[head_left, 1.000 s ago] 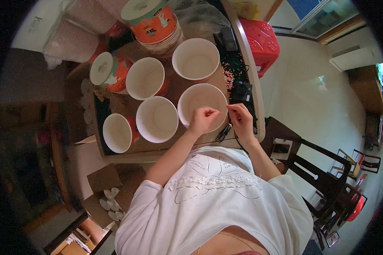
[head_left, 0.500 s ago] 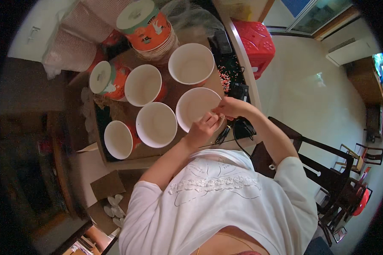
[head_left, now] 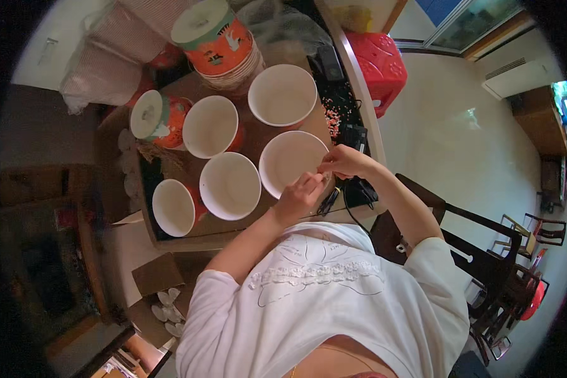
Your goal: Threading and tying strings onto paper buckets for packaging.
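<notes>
Head view, looking straight down: my left hand (head_left: pixel 299 196) and my right hand (head_left: pixel 341 162) meet at the near right rim of a white paper bowl (head_left: pixel 291 162), fingers pinched together on something too small to make out. Both hands are narrowed to a pinch, touching or almost touching each other just over the rim; whether they grip the rim itself or a small item above it, I cannot tell.

That bowl sits on the brown tabletop (head_left: pixel 268 132) among four other open bowls: one (head_left: pixel 282 94) just behind it, one (head_left: pixel 230 186) just to its left, one (head_left: pixel 210 126) farther back on the left, and a smaller-looking one (head_left: pixel 173 206) at the near left corner. A lidded orange tub (head_left: pixel 151 116) stands at the far left, and a tall stack of orange bowls with a white lid (head_left: pixel 217 38) rises behind the group. A dark pair of scissors or similar tool (head_left: pixel 327 201) lies just beside my left hand, near the table edge.

By my reading, the work in hand is fine fingertip handling at this one bowl's rim. The next move would call for steady fingers and a light pinch, keeping the thin paper wall from buckling or the bowl from sliding into its neighbours.
</notes>
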A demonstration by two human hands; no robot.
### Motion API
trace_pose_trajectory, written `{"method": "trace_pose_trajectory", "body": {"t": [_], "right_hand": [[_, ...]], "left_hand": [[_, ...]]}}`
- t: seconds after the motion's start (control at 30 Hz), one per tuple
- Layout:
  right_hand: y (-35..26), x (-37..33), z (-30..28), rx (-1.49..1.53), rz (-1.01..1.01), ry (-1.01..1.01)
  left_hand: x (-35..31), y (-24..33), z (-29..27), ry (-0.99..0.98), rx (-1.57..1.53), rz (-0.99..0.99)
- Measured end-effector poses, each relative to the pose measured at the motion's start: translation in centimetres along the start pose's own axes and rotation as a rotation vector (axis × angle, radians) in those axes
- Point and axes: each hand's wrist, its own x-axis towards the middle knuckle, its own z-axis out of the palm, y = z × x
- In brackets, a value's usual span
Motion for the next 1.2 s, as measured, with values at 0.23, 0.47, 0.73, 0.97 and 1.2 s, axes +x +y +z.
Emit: {"method": "trace_pose_trajectory", "body": {"t": [0.23,0.47,0.73,0.97,1.2], "right_hand": [[0.8,1.3,-0.2,0.042,0.091,-0.231],[1.3,0.1,1.1,0.271,-0.061,0.066],[3.4,-1.7,7.2,0.230,-0.411,0.717],[3.2,-2.4,8.8,-0.074,-0.510,0.897],[3.5,-2.9,8.1,-0.097,-0.516,0.784]], "left_hand": [[0.4,-0.3,-0.1,0.021,0.098,0.135],[0.8,-0.1,0.6,0.156,-0.085,-0.263],[0.3,-1.5,1.9,0.084,-1.432,-1.406],[-0.6,-1.7,2.9,0.125,-1.735,-1.520],[-1.0,-2.3,2.4,0.016,-1.805,-1.407]]}}
